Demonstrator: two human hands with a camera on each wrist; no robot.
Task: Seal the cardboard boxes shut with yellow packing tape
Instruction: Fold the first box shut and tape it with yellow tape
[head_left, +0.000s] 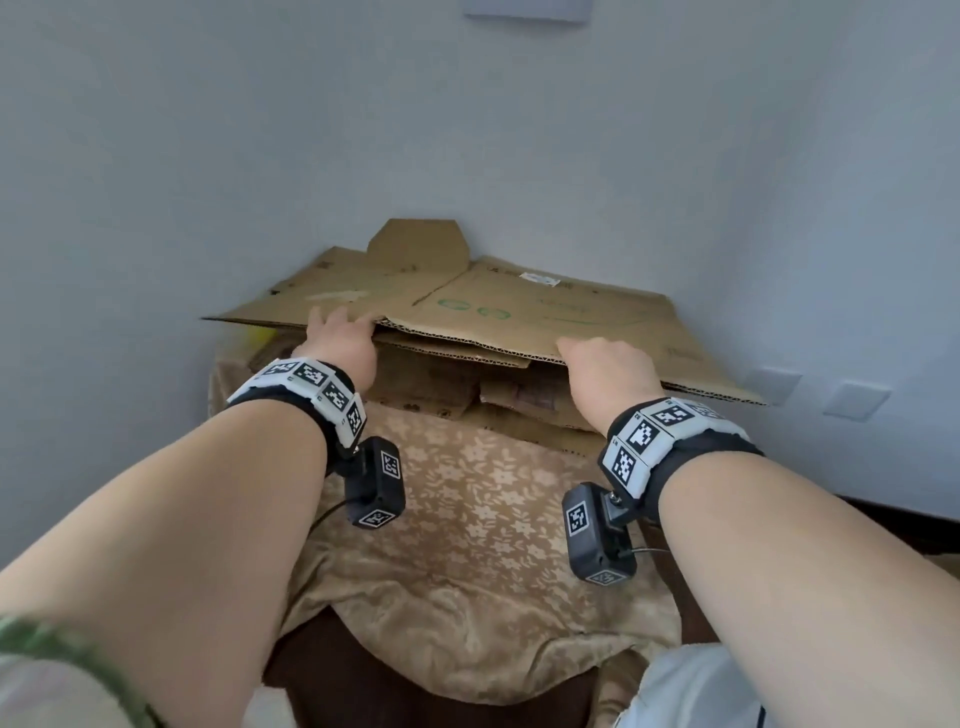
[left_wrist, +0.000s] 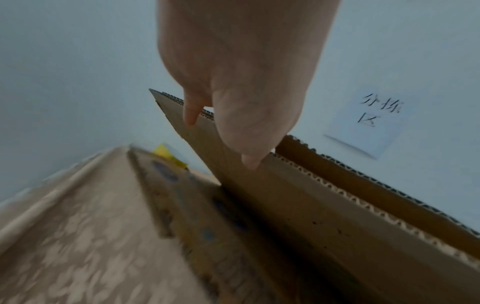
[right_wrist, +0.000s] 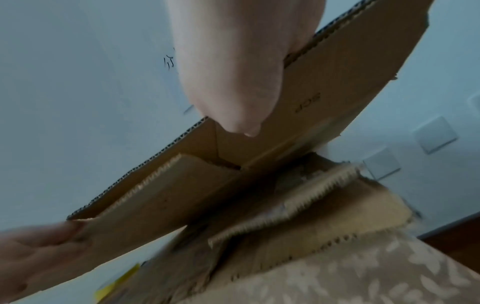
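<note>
A flattened cardboard box (head_left: 519, 312) with green print lies on top of a stack of flattened boxes (head_left: 467, 395) on a cloth-covered table. My left hand (head_left: 340, 332) grips the near edge of the top box (left_wrist: 246, 185) at its left, thumb under, fingers over. My right hand (head_left: 597, 358) grips the same edge further right, with the thumb under the board (right_wrist: 311, 102). The edge is raised a little off the stack. A bit of yellow tape (left_wrist: 168, 156) shows at the far left of the stack (right_wrist: 116, 283).
The table wears a beige flowered cloth (head_left: 467, 519) and stands in a corner of pale walls. A paper note with handwriting (left_wrist: 369, 121) hangs on the wall. Wall sockets (head_left: 852, 400) sit low at the right.
</note>
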